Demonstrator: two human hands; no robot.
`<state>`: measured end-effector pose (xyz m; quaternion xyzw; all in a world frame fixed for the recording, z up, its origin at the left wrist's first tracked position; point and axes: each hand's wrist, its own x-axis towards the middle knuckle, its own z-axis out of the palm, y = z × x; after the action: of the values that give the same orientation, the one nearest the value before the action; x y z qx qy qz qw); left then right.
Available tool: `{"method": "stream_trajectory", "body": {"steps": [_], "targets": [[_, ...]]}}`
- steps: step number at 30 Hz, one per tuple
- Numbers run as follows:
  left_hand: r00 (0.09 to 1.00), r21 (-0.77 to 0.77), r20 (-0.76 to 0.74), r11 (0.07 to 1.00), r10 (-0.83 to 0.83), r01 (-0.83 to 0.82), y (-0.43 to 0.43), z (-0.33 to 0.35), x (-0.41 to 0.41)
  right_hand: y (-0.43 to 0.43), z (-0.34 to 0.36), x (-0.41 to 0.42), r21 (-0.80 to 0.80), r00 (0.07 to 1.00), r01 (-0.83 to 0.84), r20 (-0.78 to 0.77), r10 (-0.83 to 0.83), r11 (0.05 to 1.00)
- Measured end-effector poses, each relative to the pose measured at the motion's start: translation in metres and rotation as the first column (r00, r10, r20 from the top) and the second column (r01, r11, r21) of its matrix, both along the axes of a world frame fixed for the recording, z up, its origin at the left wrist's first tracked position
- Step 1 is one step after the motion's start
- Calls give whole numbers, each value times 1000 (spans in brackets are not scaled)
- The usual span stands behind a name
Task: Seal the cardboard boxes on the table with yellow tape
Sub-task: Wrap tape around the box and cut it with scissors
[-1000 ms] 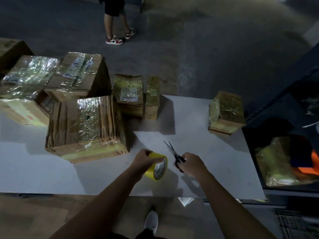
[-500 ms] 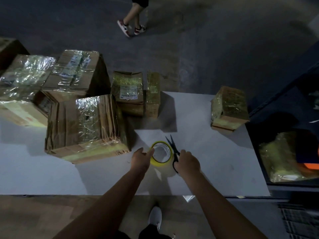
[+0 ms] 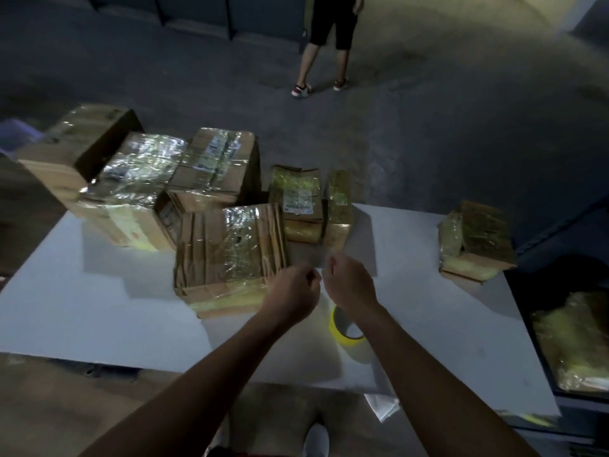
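The yellow tape roll lies flat on the white table, partly under my right forearm. Above it, my left hand and my right hand hover close together with fingers curled; I see nothing held in either. They are just right of the nearest cardboard box, which is wrapped in shiny film with a yellow band along its front. The scissors are out of sight.
More wrapped boxes crowd the back left. Two small boxes stand behind my hands, and another small box sits at the right edge. A dark bin holds yellow-wrapped parcels. A person stands beyond the table.
My left hand let go of the tape roll, which now lies on the table. My right hand no longer holds the scissors. Both hands rose and came together; the view tilted up.
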<state>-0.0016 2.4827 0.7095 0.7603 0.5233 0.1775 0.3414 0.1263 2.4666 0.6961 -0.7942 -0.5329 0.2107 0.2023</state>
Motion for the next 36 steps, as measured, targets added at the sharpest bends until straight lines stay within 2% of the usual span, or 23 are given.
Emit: {"method": "stream_trajectory", "body": {"steps": [4,6,7,9,11,13,17,19,23,26,27,29,31,33,36], "targets": [[992,207,51,971,113,-121,31,26,-53,18,28,-38,8,993,-49,-111,50,999],[986,303,-48,943,162,-140,59,21,-86,22,34,-52,-49,986,-96,-141,88,994],[972,323,-148,938,182,-126,75,11,-101,23,34,-58,-71,986,-105,-137,95,992],[925,254,-348,965,149,-60,99,-9,-127,25,30,-66,-81,983,-115,-152,102,990],[907,167,-418,986,49,23,107,-21,-141,27,26,-69,-103,969,-103,-234,77,989],[884,186,-468,980,22,74,102,-24,-144,33,26,-67,-178,960,-64,-280,12,982],[784,251,-617,962,71,110,69,-1,-144,48,29,-52,-243,998,-47,-60,33,969],[813,303,-578,944,69,134,51,10,-144,57,29,-44,-227,999,-36,-23,31,973],[947,361,-320,922,-19,141,46,15,-142,64,31,-48,-133,1000,-5,17,8,991],[977,497,-213,863,17,93,77,9,-138,61,31,-71,27,967,-23,255,16,999],[970,450,-244,888,25,91,88,10,-134,59,31,-83,76,948,-78,313,50,994],[946,246,-324,967,14,70,103,7,-125,53,24,-107,132,918,-216,364,156,967],[948,40,-316,998,-24,39,111,-2,-120,49,14,-122,131,907,-264,372,200,955],[962,-61,-275,998,-9,-8,114,-10,-121,43,10,-121,108,946,-181,290,143,978],[930,-77,-367,996,12,-43,112,-10,-126,35,10,-101,44,972,-53,230,41,998]]}}
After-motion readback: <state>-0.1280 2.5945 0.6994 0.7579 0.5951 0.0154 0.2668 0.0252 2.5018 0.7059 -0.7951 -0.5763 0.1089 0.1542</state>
